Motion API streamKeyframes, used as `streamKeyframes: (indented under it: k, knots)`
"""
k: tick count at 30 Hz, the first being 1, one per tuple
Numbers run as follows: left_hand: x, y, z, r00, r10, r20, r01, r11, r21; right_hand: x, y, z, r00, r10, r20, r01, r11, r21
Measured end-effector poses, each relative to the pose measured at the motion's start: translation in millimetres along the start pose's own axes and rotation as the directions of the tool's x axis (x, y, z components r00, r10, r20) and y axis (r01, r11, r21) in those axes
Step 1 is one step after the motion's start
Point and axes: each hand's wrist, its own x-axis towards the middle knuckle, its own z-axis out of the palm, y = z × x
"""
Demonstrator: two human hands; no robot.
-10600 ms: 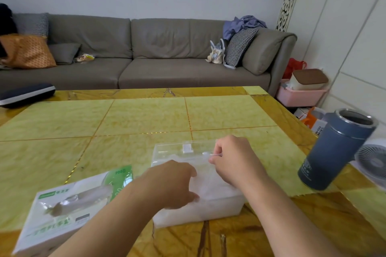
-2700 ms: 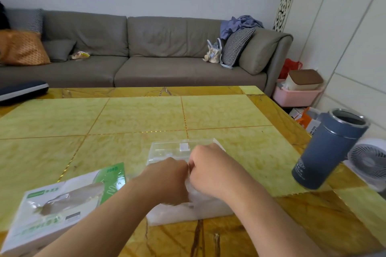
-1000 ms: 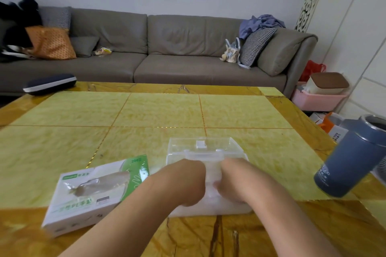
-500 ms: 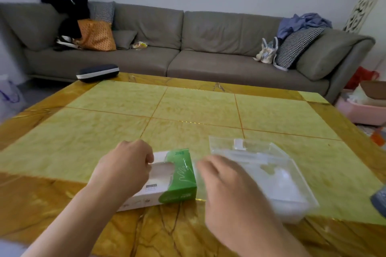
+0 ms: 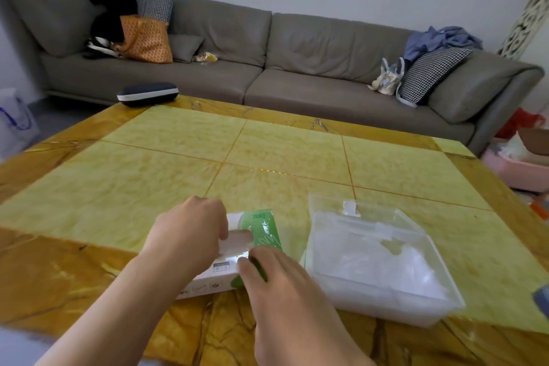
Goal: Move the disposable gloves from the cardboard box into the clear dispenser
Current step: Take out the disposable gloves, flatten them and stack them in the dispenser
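The white and green cardboard glove box [image 5: 261, 226] lies on the table near its front edge. My left hand [image 5: 190, 235] rests on top of the box with its fingers curled over the oval opening, where translucent gloves [image 5: 240, 239] show. My right hand [image 5: 279, 282] reaches to the box's near green end, its fingertips touching it. Right of the box stands the clear dispenser [image 5: 377, 261], its top uncovered, with a layer of whitish gloves inside.
The yellow tiled table [image 5: 267, 151] stretches far behind the box. A dark case [image 5: 147, 93] sits at its far left corner. A grey sofa [image 5: 297, 68] with cushions and bags runs along the wall. A blue object's corner [image 5: 542, 300] shows at the right edge.
Both hands have left the dispenser and gone to the cardboard box. My view has swung left, so the dispenser now sits to the right.
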Motion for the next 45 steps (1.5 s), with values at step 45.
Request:
streamKeyframes:
  k: [45]
  knots:
    - [-25.8, 30.8, -41.0, 0.994, -0.038, -0.1, -0.102, -0.049, -0.994, -17.4, 54.6, -83.6, 0.837, 0.545, 0.05, 0.065, -0.189, 0.98]
